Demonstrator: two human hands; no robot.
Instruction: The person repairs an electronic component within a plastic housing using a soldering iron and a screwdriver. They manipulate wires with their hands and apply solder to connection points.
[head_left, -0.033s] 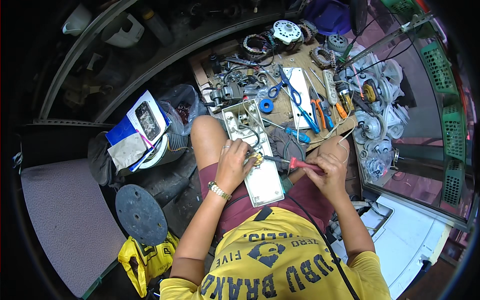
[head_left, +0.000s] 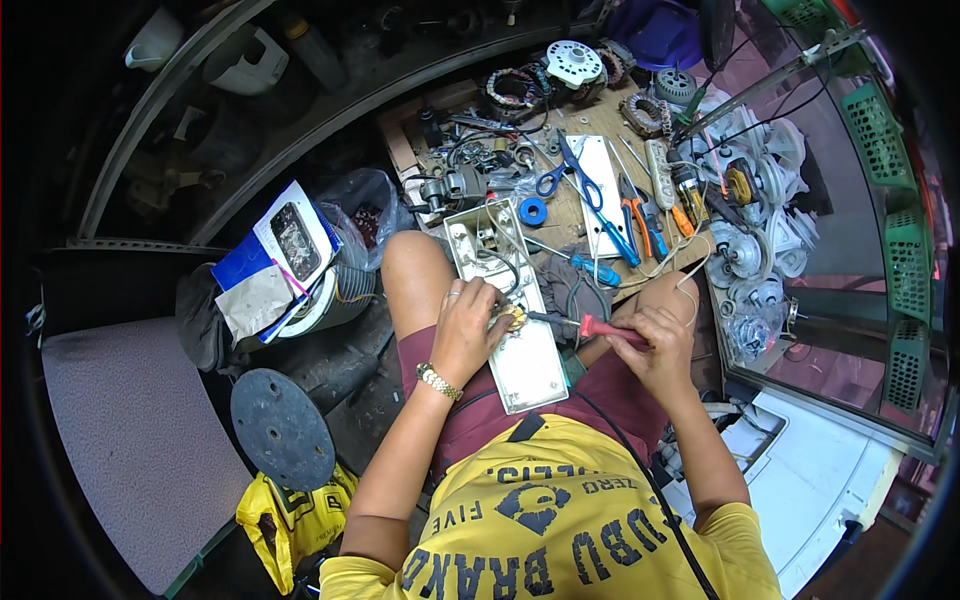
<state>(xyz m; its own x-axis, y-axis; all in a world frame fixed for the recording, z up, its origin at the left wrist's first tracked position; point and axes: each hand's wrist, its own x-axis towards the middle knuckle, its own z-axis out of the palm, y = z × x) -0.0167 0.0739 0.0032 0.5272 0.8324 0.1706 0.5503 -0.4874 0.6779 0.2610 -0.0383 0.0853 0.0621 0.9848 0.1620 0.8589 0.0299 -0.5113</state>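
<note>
A long white housing (head_left: pixel 530 372) lies across my lap, with wires (head_left: pixel 497 262) and fittings at its far end. Over its middle, my left hand (head_left: pixel 468 330) is closed on a small brass-coloured part (head_left: pixel 515 317), pinched in the fingertips. My right hand (head_left: pixel 655 345) grips a red-handled soldering iron (head_left: pixel 598 327). The iron's dark shaft points left and its tip reaches the brass part; whether they touch is too small to tell. A black cable (head_left: pixel 625 440) runs over my shirt from beside the housing.
Beyond my knees, a wooden board (head_left: pixel 575 125) holds blue scissors (head_left: pixel 568 170), pliers (head_left: pixel 634 215), a blue-handled screwdriver (head_left: pixel 597 270), a blue spool (head_left: pixel 532 211) and a power strip (head_left: pixel 659 172). Bagged parts (head_left: pixel 765 200) line the right. At left stand a bucket (head_left: pixel 315 310) under papers and a round plate (head_left: pixel 282 430).
</note>
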